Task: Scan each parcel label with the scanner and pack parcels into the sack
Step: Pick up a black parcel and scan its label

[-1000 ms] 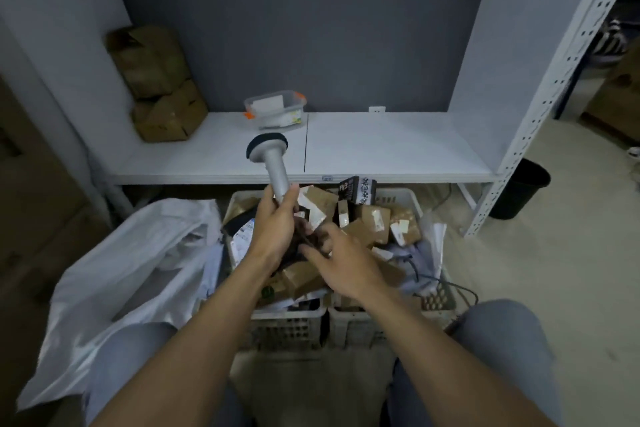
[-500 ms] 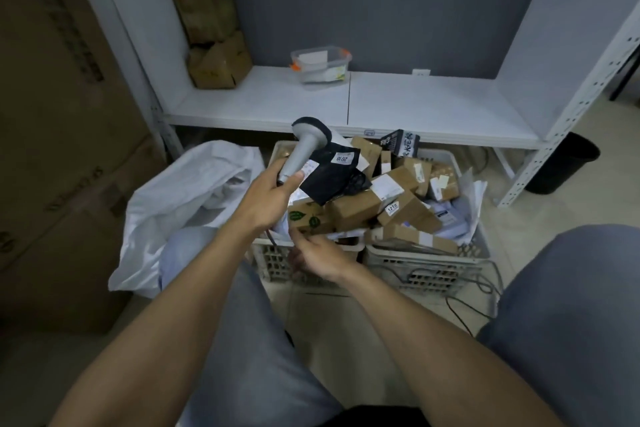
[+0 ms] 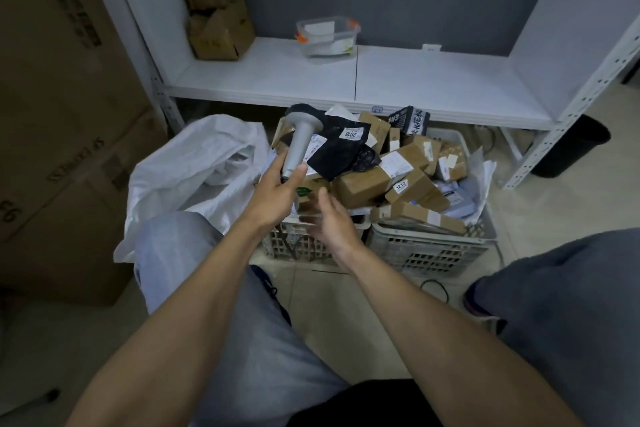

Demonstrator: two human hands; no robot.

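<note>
While the person's left hand (image 3: pixel 273 194) grips the grey handle of the scanner (image 3: pixel 300 139), its fingers (image 3: pixel 273 166) and thumb are curled round the lower end, and the dark scanner head tilts up and away over the parcels. The scanner is held above the far left part of a heap of parcels (image 3: pixel 363 180), its head beside a black bag (image 3: pixel 341 154) with a white label reading 2018. The right hand (image 3: pixel 332 225) hovers just right of the left hand, over the near edge of the heap, thumb raised. Its fingers (image 3: pixel 310 218) are motion-blurred, so I cannot tell whether they are spread or curled, or whether they touch anything. Just beyond them lies a small brown box (image 3: pixel 308 192) with a green leaf sticker.

The parcels, mostly brown boxes with white labels, fill two pale slatted baskets (image 3: pixel 433 250) standing side by side on the floor. A white sack (image 3: pixel 194 170) sits just left of the baskets, its mouth open and crumpled.

Beyond the baskets runs a low white shelf (image 3: pixel 415 83). On it stand a clear tub (image 3: pixel 327 36) with orange clips and, at the far left, stacked brown cartons (image 3: pixel 218 28). Large cardboard boxes (image 3: pixel 59 121) fill the left side. A black bin (image 3: pixel 571 146) stands on the floor at far right. The person's knees in grey trousers frame the near view.
</note>
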